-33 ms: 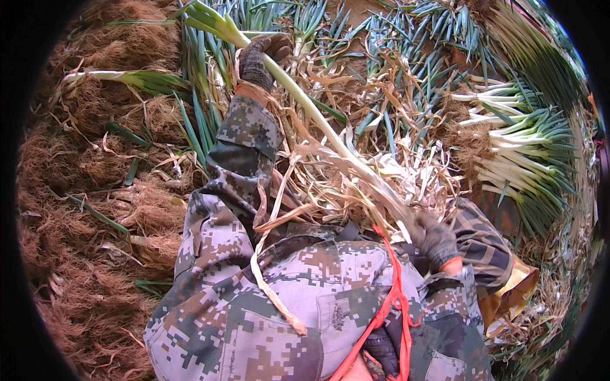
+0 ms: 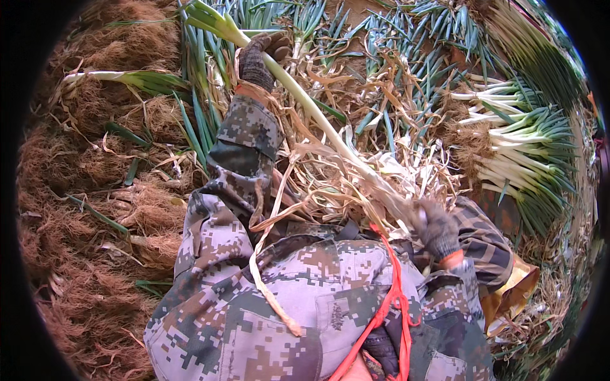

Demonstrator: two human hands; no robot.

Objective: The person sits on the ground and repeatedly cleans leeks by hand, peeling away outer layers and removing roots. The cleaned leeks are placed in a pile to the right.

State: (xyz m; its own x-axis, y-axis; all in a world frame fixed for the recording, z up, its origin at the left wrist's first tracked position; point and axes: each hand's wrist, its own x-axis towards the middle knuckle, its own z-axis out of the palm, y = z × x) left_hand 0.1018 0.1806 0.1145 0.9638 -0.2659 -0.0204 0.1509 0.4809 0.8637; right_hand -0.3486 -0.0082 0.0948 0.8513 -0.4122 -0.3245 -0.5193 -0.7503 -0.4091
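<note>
A long green onion (image 2: 325, 127) slants across my lap, its green leaves at the upper left and its pale stalk running down to the right. Near the leaf end, my gloved left hand (image 2: 260, 60) is closed round the stalk. My gloved right hand (image 2: 437, 230), slightly blurred, is closed at the stalk's lower end, among dry outer leaves (image 2: 391, 200). What exactly its fingers pinch is hard to see. A withered strip of leaf (image 2: 273, 279) hangs over my camouflage clothing.
Brown roots (image 2: 95, 305) of piled onions fill the left side. Cleaned onions with white stalks (image 2: 515, 149) lie in a bundle at the right. More green onions (image 2: 438, 25) and dry husks (image 2: 406, 165) spread ahead. A red strip of cloth (image 2: 395, 292) hangs down my front.
My right hand has shifted slightly up at the onion's lower end, and the dry leaves there have moved with it. My left hand stays in place.
</note>
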